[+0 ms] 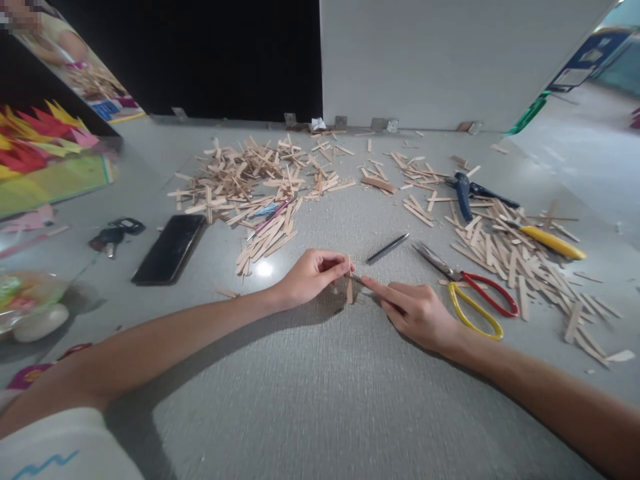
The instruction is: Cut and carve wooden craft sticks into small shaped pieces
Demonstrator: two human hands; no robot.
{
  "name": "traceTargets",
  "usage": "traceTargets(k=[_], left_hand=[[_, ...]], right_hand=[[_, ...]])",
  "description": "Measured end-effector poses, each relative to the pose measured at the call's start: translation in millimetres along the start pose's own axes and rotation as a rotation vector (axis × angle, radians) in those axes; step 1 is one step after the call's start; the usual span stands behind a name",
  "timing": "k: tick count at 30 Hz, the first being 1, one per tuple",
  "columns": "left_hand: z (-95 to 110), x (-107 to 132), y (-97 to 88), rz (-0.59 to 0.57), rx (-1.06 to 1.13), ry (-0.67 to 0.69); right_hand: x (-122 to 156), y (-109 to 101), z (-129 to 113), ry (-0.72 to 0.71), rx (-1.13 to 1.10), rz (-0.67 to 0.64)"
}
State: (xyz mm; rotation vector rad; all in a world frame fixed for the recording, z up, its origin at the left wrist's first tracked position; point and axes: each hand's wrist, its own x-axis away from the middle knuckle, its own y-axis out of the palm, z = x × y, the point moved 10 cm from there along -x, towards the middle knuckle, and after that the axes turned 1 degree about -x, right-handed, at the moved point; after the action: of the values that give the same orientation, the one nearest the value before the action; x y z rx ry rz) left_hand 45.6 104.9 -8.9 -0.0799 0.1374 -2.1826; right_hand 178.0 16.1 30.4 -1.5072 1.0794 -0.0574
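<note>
The left hand (320, 270) pinches a small wood stick (350, 291) over the gray table (320, 407), and the right hand (417, 312) points a thin dark thing (355, 277), too small to make out, at it. A pen (389, 248) and scissors (454, 275) with one red and one yellow handle lie near the right hand. A black phone (170, 250) lies on the left, and a big messy pile of sticks (250, 167) sits farther back.

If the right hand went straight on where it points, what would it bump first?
Most likely the flat, pale wooden stick held in the left hand, though depth is hard to judge.
</note>
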Motion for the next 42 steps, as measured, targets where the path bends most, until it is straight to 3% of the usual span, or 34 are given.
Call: traceTargets(k=[18,27,31,38,42], left_hand=[[1,3,4.5,-0.032,-0.097,0.020],[1,1,3.6,-0.009,-0.102,0.031],[1,1,2.1,0.003,-0.087,0.020],[1,2,2.8,-0.003,-0.125,0.018],[3,2,3.1,-0.006,-0.151,0.033]], right_hand=[[1,4,4,0.025,-0.068,-0.043],[6,14,7,0.032,-0.060,-0.134],[7,18,-3,-0.057,0.032,-0.182],[8,9,2,-0.006,0.055,-0.095],[9,11,3,-0.002,0.082,-0.112]])
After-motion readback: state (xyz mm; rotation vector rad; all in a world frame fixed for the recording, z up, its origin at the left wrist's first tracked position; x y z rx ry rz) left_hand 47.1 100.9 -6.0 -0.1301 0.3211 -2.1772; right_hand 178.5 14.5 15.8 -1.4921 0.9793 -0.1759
